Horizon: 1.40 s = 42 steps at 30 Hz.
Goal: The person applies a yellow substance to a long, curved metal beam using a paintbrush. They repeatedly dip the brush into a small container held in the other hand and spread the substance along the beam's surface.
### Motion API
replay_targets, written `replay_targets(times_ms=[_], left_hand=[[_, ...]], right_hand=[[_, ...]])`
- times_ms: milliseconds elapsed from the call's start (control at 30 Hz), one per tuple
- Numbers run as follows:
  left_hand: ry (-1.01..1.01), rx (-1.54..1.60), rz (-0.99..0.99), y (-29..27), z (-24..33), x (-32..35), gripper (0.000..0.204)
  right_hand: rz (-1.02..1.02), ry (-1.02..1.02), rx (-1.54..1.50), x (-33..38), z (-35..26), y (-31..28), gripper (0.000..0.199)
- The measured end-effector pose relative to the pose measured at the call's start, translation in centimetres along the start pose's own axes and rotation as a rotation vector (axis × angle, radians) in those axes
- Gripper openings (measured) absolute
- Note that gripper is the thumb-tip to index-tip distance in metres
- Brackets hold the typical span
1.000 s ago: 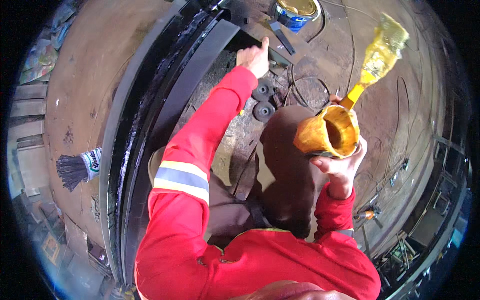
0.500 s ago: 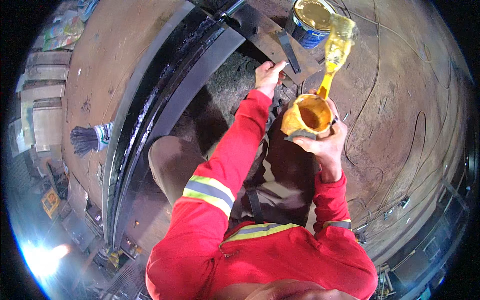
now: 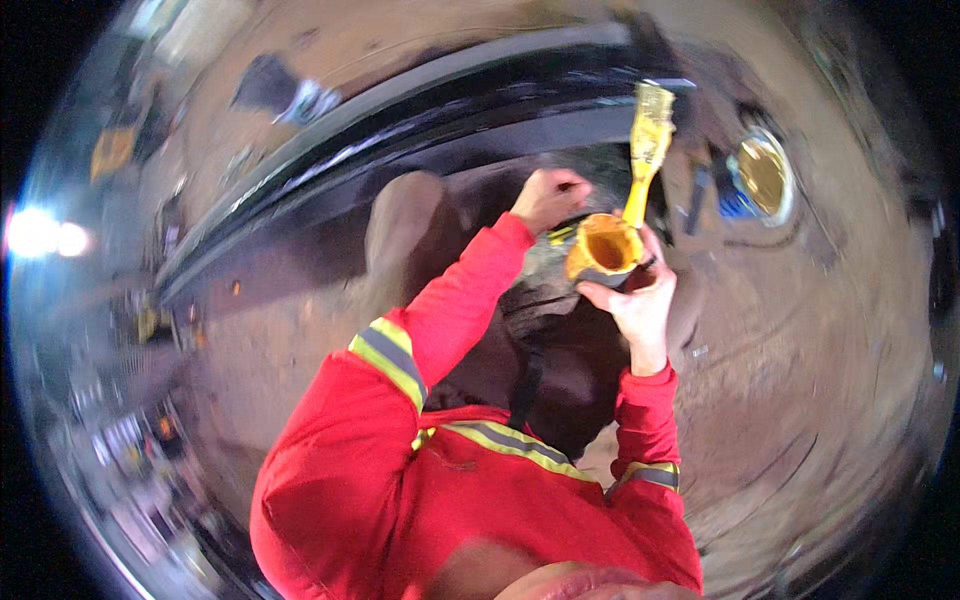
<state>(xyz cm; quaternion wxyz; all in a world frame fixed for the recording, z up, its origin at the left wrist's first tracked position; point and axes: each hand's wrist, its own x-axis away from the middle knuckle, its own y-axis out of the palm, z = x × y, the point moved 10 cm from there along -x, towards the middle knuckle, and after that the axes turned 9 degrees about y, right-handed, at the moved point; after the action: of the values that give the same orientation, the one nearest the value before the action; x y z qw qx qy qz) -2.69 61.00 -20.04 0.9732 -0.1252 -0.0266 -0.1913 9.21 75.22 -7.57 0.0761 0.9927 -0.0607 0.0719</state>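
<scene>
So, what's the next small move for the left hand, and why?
I'd probably bring the left hand across to the handle of the brush. It looks free and is close by, while the right hand seems to hold both the brush and the yellow-smeared cup.

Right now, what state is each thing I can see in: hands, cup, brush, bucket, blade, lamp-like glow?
Right hand: gripping the cup.
Left hand: fingers curled; blurred, cannot tell if holding anything.
Cup: open-topped, stained yellow-orange.
Brush: bristles up, smeared yellow.
Blue bucket: gold-coloured top; lid or contents, unclear.
Dark flat blade: lying down.
Glow: bright.
</scene>
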Motion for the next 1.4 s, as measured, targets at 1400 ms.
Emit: replay_targets(times_ms=[1400], left_hand=[[0.137,0.316,0.54,-34.1,-4.7,26.1,0.027]], right_hand=[[-0.751,-0.077,0.156,-1.5,4.0,34.2,0.065]])
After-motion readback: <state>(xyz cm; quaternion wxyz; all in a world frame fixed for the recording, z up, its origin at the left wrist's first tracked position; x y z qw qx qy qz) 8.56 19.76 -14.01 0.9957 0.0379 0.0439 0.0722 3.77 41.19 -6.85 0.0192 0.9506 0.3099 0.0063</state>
